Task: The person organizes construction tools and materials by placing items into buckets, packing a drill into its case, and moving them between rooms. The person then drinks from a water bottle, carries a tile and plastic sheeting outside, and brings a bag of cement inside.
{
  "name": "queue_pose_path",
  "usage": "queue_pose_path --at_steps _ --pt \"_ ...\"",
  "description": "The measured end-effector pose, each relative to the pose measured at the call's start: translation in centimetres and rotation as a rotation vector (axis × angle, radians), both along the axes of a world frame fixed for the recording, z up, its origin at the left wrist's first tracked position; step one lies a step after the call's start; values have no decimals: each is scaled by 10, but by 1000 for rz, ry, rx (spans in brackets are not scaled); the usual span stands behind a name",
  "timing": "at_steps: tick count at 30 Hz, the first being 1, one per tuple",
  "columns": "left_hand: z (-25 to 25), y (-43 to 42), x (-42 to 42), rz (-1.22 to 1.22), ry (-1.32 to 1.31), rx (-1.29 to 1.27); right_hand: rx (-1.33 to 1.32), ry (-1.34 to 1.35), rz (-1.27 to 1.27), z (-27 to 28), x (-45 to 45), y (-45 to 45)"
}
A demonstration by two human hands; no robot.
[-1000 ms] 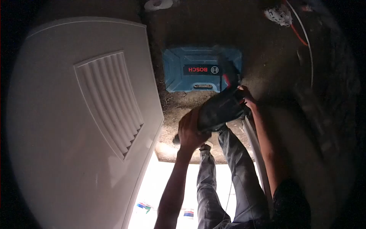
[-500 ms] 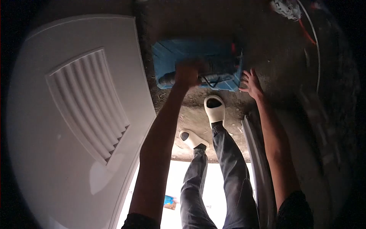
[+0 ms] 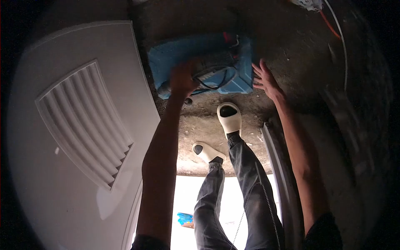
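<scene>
A blue plastic tool case (image 3: 160,60) lies on the dirt floor ahead of my feet. A dark corded power tool (image 3: 212,60) lies in or over it, its exact kind unclear in the dim light. Its black cord (image 3: 227,83) loops over the front of the case. My left hand (image 3: 183,79) is closed round the tool's left part, and the fingers are partly in shadow. At the right edge of the case, my right hand (image 3: 266,81) is open with fingers spread, close to or touching its side. A small round dark object (image 3: 188,101) shows just below the case.
A white door with a louvred panel (image 3: 85,125) stands on the left. To the right is a door frame (image 3: 273,158). A white cable (image 3: 343,54) and an orange cord (image 3: 330,26) run along the upper right. A blue item (image 3: 184,218) lies on the bright ground behind my legs.
The view has shifted, so case, door and hands appear farther left. More of the tool and its cord loop shows beside my left hand. The small round object below the case has come into sight.
</scene>
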State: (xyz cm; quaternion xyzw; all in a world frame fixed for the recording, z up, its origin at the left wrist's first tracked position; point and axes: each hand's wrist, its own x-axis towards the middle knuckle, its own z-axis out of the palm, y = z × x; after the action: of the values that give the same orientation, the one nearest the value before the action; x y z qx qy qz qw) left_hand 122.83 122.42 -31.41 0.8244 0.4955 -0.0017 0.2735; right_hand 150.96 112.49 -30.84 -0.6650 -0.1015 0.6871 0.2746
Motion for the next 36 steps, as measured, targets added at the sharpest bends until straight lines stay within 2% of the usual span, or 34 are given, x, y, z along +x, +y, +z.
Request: queue_pose_path --at_steps 1,3,4,5,6,7,9,10,11,12,13,14,15,16,17,19,21,25,27,28,29,31,32,33,34,36 --pt "-8 3 -9 -9 2 -5 35 4 70 3 -2 7" --pt "-26 8 -26 -84 -24 190 62 18 136 -3 -4 13" --pt "-14 6 -24 -91 -19 188 63 22 178 -6 -3 16" --pt "5 6 -20 -57 99 179 66 28 221 -5 -6 19" --pt "26 6 -16 -20 218 172 51 -64 125 -2 -17 19" --pt "35 2 -14 -24 224 175 54 -58 120 -8 -24 15" --pt "53 -13 -18 120 117 156 294 -537 292 -18 -39 2" --pt "65 -28 -18 152 143 92 284 -682 322 -3 -48 -8" --pt "104 -49 -10 197 275 49 324 -743 347 7 -56 -25" --pt "134 -64 -3 229 263 -72 369 -808 368 18 -59 -38" --pt "113 -98 -16 222 265 -178 218 -725 604 42 -57 -45" --pt "153 -120 -16 189 244 -297 220 -672 652 40 -57 -67" --pt "169 -150 -24 92 197 -274 136 -671 672 55 -62 -81" --pt "184 -172 -34 67 88 -404 55 -674 692 74 -68 -92" --pt "212 -191 -39 77 -16 -428 75 -679 692 90 -71 -100" --pt "257 -232 -56 182 -98 -590 11 -676 881 113 -76 -120" --pt "290 -270 -78 365 -150 -725 143 -738 883 114 -81 -141" --pt "333 -364 -130 682 -302 -651 427 -824 918 154 -89 -143" --pt "350 -412 -150 955 -437 -654 499 -887 943 183 -101 -146" --pt "362 -436 -160 1009 -497 -599 643 -912 1006 186 -104 -145" --pt "335 -482 -181 1066 -571 -539 812 -937 1065 189 -110 -134" --pt "360 -540 -198 1271 -513 -545 604 -711 1151 192 -128 -134" --pt "352 -577 -207 1343 -487 -502 738 -691 1050 142 -130 -143" --pt "336 -615 -219 1381 -387 -479 843 -635 838 140 -157 -155" --pt "322 -653 -227 1475 -366 -451 679 -453 1060 48 -158 -144" --pt "284 -729 -225 1686 -290 -394 455 -356 969 50 -175 -141"
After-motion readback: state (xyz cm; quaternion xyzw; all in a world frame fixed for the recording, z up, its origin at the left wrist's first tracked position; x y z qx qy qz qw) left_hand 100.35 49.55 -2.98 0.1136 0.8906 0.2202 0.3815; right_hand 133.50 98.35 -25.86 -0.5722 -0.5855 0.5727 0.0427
